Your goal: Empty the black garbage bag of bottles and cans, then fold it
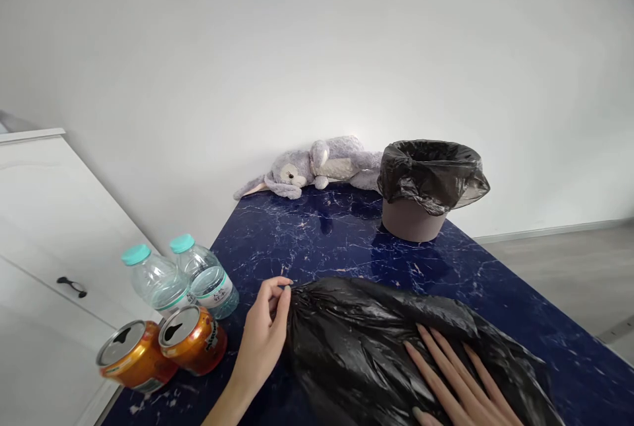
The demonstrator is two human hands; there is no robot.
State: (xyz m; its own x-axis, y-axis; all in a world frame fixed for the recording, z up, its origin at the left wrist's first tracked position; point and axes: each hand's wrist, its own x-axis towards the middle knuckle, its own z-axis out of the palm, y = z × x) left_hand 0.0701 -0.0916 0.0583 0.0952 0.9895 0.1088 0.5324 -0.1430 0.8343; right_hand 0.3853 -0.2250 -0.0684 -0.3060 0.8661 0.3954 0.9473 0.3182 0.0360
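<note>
Right at the bottom edge, the right hand (458,380) lies flat with its fingers spread, palm down, pressing on a crumpled black bin bag (376,347) that lies across the near end of the dark blue marbled table (321,234). Just to the left of it, the left hand (262,340) curls in, thumb and fingertips pinching the bag's left edge at its upper corner. The bag is touching the tabletop and takes up most of the near part of it.

Off to the left, by the table's near left corner, two opened orange drink cans (163,350) stand side by side, tilted in the view. Just behind them, two clear water bottles (181,277) with teal caps, close together.

Further back on the right, a small brown waste bin (413,218) lined with a black liner (430,172) folded over its rim. Beside it, against the white wall (297,49), a grey plush toy (317,165) lies on its side. A white cabinet (44,214) stands at far left.
</note>
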